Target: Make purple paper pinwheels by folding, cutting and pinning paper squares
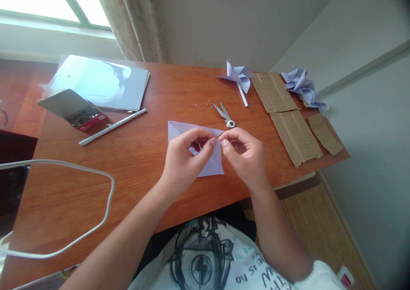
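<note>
Both grips pinched — left hand (182,159), right hand (245,153) — on paper (212,164).

Open surface (134,170) left of and before the paper (211,164); scissors (226,115) close behind, cardboard strips (296,136) blocking the right, white cable (80,170) looping across the near-left

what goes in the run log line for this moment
left hand pinching paper square | right hand pinching same fold | scissors behind, untouched
</note>
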`<state>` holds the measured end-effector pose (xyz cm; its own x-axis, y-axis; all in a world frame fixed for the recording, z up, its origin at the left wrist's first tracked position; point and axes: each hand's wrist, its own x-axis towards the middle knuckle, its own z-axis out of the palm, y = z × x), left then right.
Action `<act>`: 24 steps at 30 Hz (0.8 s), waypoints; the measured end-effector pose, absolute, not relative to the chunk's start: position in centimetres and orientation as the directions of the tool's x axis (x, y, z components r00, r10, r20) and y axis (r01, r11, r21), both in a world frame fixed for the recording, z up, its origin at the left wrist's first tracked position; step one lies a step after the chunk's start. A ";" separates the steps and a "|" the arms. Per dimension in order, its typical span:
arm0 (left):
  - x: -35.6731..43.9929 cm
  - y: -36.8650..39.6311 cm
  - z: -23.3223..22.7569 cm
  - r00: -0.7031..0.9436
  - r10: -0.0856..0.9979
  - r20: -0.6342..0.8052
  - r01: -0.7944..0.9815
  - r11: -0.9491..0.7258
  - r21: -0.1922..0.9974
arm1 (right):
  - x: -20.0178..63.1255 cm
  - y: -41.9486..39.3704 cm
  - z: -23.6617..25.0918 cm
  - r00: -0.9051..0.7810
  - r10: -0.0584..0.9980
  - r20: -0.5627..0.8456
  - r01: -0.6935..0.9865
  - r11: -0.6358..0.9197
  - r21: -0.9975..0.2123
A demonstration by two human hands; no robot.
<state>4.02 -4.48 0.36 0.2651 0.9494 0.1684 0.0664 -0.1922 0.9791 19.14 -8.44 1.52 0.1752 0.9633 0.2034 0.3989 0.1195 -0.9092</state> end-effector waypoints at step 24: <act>4.0 -4.6 0.4 0.313 0.900 0.303 0.232 -0.382 0.895 | 19.9 -8.5 2.0 0.044 0.956 0.290 0.581 0.211 -0.786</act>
<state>3.96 -4.59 0.35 0.3128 0.9001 0.3034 0.2316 -0.3821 0.8946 19.87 -8.53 2.02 0.0439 0.9562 0.2896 0.5807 0.2114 -0.7862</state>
